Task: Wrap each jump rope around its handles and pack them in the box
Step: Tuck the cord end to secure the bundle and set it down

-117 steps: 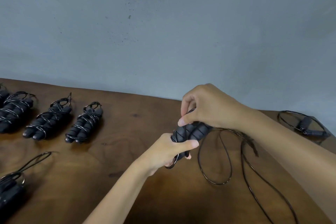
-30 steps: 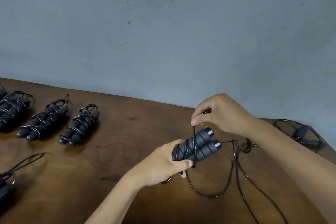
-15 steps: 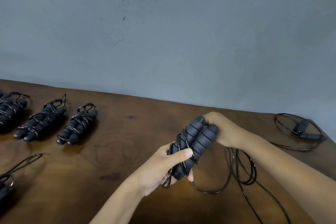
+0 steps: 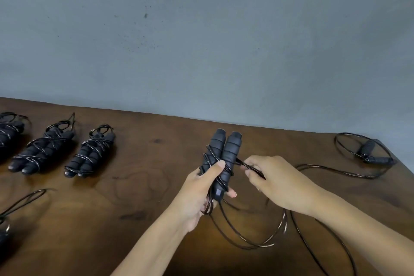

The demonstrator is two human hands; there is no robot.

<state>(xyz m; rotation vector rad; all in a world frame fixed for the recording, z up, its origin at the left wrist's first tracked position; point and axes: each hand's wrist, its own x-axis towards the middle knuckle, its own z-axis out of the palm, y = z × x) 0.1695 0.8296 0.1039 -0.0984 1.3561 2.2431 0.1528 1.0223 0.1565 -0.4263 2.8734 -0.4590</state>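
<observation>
Above the wooden table (image 4: pixel 139 186), the left hand (image 4: pixel 201 188) grips the upright paired handles (image 4: pixel 220 159) while the right hand (image 4: pixel 275 177), just beside them, pinches the rope (image 4: pixel 248 166) for another turn.

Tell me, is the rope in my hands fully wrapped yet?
Partly wrapped. A few turns circle the handles in the left hand; the right hand pinches rope trailing loose.

A brown wooden table (image 4: pixel 143 186) meets a grey-blue wall (image 4: pixel 201 40).
</observation>
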